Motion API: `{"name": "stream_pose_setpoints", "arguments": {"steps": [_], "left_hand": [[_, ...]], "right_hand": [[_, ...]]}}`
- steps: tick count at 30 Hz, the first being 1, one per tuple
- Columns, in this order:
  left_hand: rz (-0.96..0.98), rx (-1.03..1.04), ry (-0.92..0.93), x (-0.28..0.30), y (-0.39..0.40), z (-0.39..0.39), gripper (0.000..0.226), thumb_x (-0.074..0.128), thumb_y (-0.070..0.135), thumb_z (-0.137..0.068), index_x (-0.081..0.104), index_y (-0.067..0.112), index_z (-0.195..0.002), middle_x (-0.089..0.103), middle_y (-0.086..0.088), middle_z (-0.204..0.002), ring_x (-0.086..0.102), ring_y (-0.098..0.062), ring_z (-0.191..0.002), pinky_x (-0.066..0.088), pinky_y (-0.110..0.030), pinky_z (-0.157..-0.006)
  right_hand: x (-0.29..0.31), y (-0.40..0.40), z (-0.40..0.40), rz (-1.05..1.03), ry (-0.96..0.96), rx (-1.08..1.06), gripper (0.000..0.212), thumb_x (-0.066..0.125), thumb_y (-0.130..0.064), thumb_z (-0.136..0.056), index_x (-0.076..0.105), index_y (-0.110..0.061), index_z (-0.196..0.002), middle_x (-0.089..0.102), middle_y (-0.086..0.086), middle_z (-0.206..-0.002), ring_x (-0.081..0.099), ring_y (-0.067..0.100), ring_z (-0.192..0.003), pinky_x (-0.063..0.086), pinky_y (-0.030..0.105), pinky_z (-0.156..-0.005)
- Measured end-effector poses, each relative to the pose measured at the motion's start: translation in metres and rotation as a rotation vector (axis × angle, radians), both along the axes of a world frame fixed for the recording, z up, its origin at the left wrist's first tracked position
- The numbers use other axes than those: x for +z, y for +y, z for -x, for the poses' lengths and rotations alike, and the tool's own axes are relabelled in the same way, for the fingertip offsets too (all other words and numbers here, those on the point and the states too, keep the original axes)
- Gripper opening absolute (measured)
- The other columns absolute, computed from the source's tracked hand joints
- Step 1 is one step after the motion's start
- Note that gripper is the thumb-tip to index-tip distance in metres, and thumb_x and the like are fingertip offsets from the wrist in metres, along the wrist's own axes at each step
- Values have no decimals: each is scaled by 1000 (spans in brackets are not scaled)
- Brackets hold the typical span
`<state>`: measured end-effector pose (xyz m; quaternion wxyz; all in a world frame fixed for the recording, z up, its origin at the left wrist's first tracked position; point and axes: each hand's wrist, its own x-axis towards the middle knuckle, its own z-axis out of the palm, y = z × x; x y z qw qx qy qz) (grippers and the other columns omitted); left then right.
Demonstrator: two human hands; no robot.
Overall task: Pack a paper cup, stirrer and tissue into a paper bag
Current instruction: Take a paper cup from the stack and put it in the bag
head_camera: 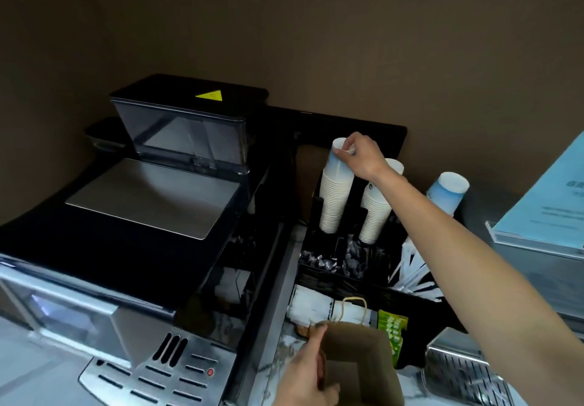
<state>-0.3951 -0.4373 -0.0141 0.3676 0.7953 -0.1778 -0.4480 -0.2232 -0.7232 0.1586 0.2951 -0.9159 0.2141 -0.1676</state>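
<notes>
**Lifting the top cup off the stack**

The right hand [360, 152] pinches the upturned base of the top paper cup [339, 160], thumb and fingers closed on its rim, at the head of the left cup stack [335, 197] in the black organiser [373, 279] on the far side of the surface. The left hand [308, 371] is closed on the near left wall of the open paper bag [357, 361], holding it upright at the near edge.

To do this well, pull straight along the stack's axis with a slight twist so only one cup comes free. Keep the bag's mouth open beneath the return path. Wrapped stirrers [417, 276] lie right of the stacks; white tissues [311, 307] sit just beyond the bag, both unpacked.
</notes>
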Motion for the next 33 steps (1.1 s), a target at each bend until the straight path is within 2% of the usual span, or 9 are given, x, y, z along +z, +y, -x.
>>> {"name": "stream_pose_setpoints", "arguments": {"steps": [3, 7, 11, 16, 20, 25, 29, 31, 33], "left_hand": [[-32, -17, -76, -1, 5, 4, 97, 69, 35, -77, 3, 61, -144, 34, 9, -148, 37, -17, -140, 27, -37, -118], [-37, 12, -77, 2, 4, 2, 98, 71, 33, -78, 4, 61, -144, 38, 6, -149, 41, -17, -138, 29, -37, -119], [-46, 9, -93, 4, 3, -2, 100, 73, 28, -80, 4, 54, -148, 39, 6, -149, 40, -18, -139, 29, -38, -119], [-55, 3, -107, 5, 3, -2, 100, 74, 26, -81, 5, 53, -148, 49, 1, -140, 48, -19, -131, 36, -38, -116], [-36, -13, -119, 2, 5, 1, 101, 75, 24, -79, 8, 55, -147, 45, 4, -142, 46, -21, -133, 35, -38, -117], [28, 50, -72, -6, 6, 5, 100, 77, 14, -75, 18, 54, -145, 53, 4, -128, 54, -20, -123, 41, -39, -114], [97, 72, -33, -12, 8, 6, 101, 76, 6, -73, 21, 53, -145, 58, 15, -120, 59, -8, -115, 45, -35, -110], [109, 65, -48, -15, 8, 6, 101, 75, 7, -74, 20, 52, -145, 60, 15, -119, 59, -7, -114, 46, -35, -110], [120, 69, -51, -14, 8, 7, 101, 75, 6, -74, 19, 51, -146, 60, 11, -124, 58, -11, -118, 46, -38, -111]], "right_hand": [[-2, 0, -2, -9, -13, 10, 23, 60, -33, -95, 48, -14, -89, 61, 20, -112, 54, 36, -111, 38, 32, -77], [-1, 1, -1, 4, -36, 20, 20, 58, -31, -96, 47, -15, -90, 57, 16, -107, 52, 33, -107, 35, 32, -78], [6, -2, 1, 32, -73, 30, 20, 59, -31, -95, 48, -16, -89, 51, 8, -98, 47, 24, -93, 34, 31, -75], [25, -5, 8, 26, -155, 27, 19, 59, -32, -95, 50, -18, -88, 54, 6, -107, 47, 19, -98, 35, 30, -79], [52, -1, 26, 66, -263, 1, 18, 60, -33, -94, 49, -20, -88, 53, 0, -104, 48, 16, -93, 35, 27, -77], [90, 19, 90, -25, -475, 10, 15, 63, -39, -87, 52, -31, -92, 52, -21, -87, 51, -10, -72, 40, 8, -65], [90, 42, 166, -234, -544, 216, 30, 71, -33, -87, 57, -38, -113, 67, -16, -105, 65, 5, -100, 56, 24, -84], [76, 51, 200, -377, -521, 313, 44, 71, -34, -88, 56, -37, -129, 68, -3, -114, 67, 12, -102, 59, 29, -84], [56, 59, 226, -503, -479, 318, 49, 70, -40, -87, 58, -32, -134, 68, 1, -116, 67, 12, -102, 60, 34, -86]]}}
